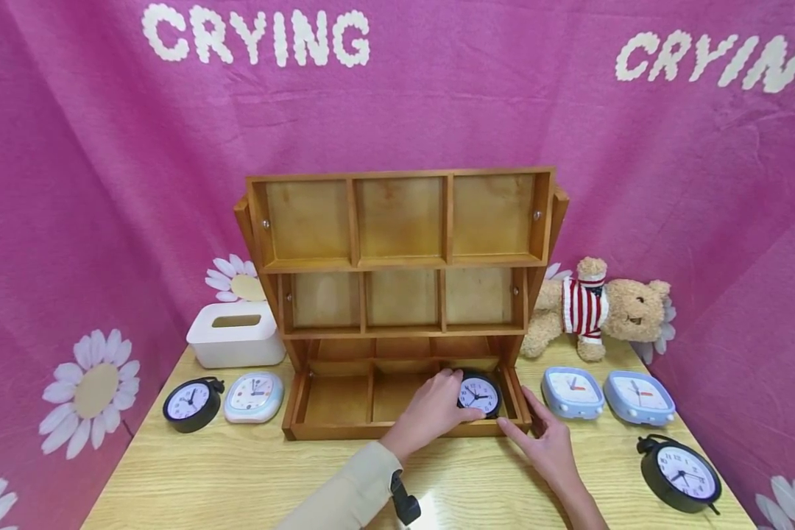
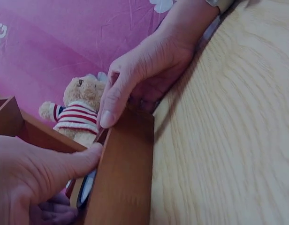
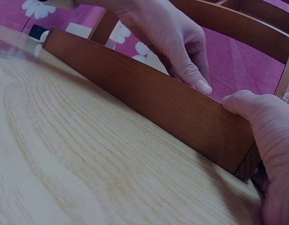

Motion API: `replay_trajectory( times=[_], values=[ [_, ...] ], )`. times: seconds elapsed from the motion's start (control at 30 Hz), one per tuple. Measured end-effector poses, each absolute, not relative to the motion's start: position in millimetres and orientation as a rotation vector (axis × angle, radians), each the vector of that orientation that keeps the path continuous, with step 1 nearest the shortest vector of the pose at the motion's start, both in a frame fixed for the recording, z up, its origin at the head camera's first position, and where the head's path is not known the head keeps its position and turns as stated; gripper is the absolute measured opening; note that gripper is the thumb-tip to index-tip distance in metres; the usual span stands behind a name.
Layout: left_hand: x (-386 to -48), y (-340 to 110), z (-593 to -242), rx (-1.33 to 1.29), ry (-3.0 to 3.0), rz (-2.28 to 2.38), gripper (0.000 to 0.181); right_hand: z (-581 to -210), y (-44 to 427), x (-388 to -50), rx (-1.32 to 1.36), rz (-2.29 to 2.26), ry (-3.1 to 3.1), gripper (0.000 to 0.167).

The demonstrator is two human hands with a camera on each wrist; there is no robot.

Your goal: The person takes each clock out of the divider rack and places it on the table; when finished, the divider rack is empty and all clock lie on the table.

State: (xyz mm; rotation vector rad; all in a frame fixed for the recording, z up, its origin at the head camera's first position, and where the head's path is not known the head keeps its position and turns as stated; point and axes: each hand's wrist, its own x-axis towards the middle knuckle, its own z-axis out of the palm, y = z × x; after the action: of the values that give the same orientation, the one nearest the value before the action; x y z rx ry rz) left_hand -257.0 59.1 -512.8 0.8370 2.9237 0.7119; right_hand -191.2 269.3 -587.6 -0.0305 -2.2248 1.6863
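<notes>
A round black alarm clock [image 1: 478, 396] lies face up in the bottom right compartment of a brown wooden shelf [image 1: 397, 263]. My left hand [image 1: 430, 405] grips this clock, fingers at its upper left rim and thumb at its lower edge. In the left wrist view, most of the clock is hidden behind the shelf's front board [image 2: 123, 173]. My right hand [image 1: 546, 445] holds the shelf's front right corner, its thumb on the top of the front board and its fingers along the outer side. The right wrist view shows that thumb [image 3: 238, 103] close to the left hand's thumb.
Left of the shelf are a white tissue box [image 1: 235, 335], a black alarm clock [image 1: 192, 405] and a pale blue-and-white clock [image 1: 255, 397]. To the right lie two blue clocks [image 1: 573, 392], another black alarm clock [image 1: 681, 475] and a teddy bear [image 1: 589, 309]. Pink cloth [image 1: 397, 110] hangs behind.
</notes>
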Motion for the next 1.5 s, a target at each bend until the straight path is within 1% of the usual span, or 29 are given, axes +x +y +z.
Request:
replay_trajectory(
  times=[0.27, 0.5, 0.73, 1.0, 1.23, 1.5],
  values=[
    [-259, 68, -506, 0.739, 2.9, 0.732, 0.063, -589, 271, -193, -0.036, 1.687, -2.225, 0.076],
    [-259, 73, -500, 0.641, 2.814, 0.795, 0.051, -586, 270, -190, -0.033, 1.7, -2.223, 0.076],
    [-258, 82, -502, 0.57, 2.879, 0.827, 0.059, -588, 271, -192, 0.0, 1.709, -2.204, 0.075],
    [-260, 90, -501, 0.558, 2.967, 0.7, 0.056, -589, 271, -192, 0.01, 1.717, -2.192, 0.074],
    [-264, 91, -507, 0.576, 3.057, 0.563, 0.07, -589, 271, -192, 0.01, 1.713, -2.192, 0.074],
    [-263, 86, -510, 0.603, 3.1, 0.568, 0.078, -590, 272, -192, -0.001, 1.691, -2.208, 0.075]
  ],
)
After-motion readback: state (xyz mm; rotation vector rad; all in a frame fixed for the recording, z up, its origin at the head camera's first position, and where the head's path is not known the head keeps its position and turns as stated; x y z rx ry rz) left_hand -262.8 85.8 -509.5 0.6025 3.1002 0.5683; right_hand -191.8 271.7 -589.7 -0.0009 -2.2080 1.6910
